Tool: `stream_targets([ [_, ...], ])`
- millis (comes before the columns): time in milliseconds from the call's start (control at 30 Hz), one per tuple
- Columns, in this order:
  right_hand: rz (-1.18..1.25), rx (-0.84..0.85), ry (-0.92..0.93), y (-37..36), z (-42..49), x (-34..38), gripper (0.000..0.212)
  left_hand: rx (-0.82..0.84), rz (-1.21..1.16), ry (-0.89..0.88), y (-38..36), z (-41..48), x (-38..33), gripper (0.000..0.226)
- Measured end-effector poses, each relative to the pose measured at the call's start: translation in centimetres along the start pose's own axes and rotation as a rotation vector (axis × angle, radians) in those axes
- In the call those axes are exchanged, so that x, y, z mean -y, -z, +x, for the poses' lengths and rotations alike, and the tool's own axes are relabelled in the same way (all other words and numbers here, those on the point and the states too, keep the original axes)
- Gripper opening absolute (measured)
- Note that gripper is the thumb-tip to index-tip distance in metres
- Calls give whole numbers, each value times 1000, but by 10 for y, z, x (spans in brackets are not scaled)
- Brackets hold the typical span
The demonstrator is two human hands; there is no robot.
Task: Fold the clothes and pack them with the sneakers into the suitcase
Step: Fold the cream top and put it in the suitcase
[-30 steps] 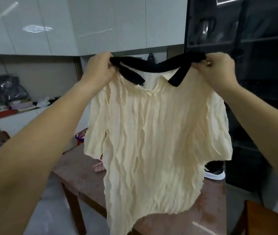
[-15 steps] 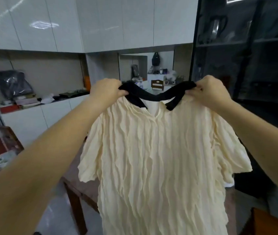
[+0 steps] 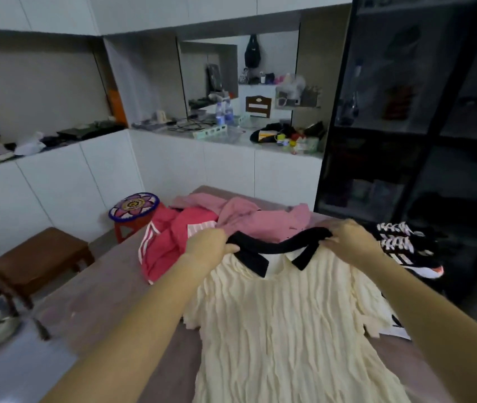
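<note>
Gripping the cream shirt [image 3: 284,330] collar: left hand [image 3: 208,247], right hand [image 3: 347,242].

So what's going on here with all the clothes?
A person is getting clothes ready to fold. Their left-hand grip and right-hand grip hold a cream shirt at its black collar, spread flat on the table. Behind it pink and red clothes lie heaped, and black sneakers sit to its right. No suitcase is in view.

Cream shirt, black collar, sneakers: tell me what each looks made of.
The cream shirt looks like thin crinkled fabric, matte, with fine lengthwise wrinkles; fibre unclear. The black collar looks thicker, a smooth matte knit, probably. The sneakers seem to have black textile or synthetic uppers, white laces and white rubbery soles; blurred.
</note>
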State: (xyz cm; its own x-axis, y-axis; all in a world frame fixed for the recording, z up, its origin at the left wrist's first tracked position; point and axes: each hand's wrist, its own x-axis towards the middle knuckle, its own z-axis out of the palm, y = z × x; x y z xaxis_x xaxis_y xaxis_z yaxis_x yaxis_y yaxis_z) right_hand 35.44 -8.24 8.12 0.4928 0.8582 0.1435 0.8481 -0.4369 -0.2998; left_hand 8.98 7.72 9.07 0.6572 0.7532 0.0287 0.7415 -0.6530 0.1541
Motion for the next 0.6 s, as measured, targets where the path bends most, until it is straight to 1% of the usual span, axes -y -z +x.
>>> stream_targets([
  [67,-53,73,-53,-35,20,-8,33,77,3,2,-31,23,9,45],
  [167,-155,141,-133,-73,50,-17,35,118,17,22,-61,64,25,50],
  [233,-157,168,-160,-94,71,-22,34,144,-3,50,-76,93,34,51],
  [300,-131,143,-161,-109,91,-26,32,147,-29,49,-87,116,38,48],
  [400,-82,-14,-164,-129,113,-25,27,25,-11,27,-97,134,41,42],
  [433,-62,-50,-167,-134,116,-23,25,-8,-30,32,-101,137,42,40],
  [467,-37,-47,-167,-141,119,-23,25,-15,-82,47,-107,140,45,38],
  [533,33,40,-184,-153,117,-24,37,-31,-224,70,-118,139,48,35],
  [600,128,149,-221,-161,100,-26,58,-101,-380,59,-128,124,49,33],
])
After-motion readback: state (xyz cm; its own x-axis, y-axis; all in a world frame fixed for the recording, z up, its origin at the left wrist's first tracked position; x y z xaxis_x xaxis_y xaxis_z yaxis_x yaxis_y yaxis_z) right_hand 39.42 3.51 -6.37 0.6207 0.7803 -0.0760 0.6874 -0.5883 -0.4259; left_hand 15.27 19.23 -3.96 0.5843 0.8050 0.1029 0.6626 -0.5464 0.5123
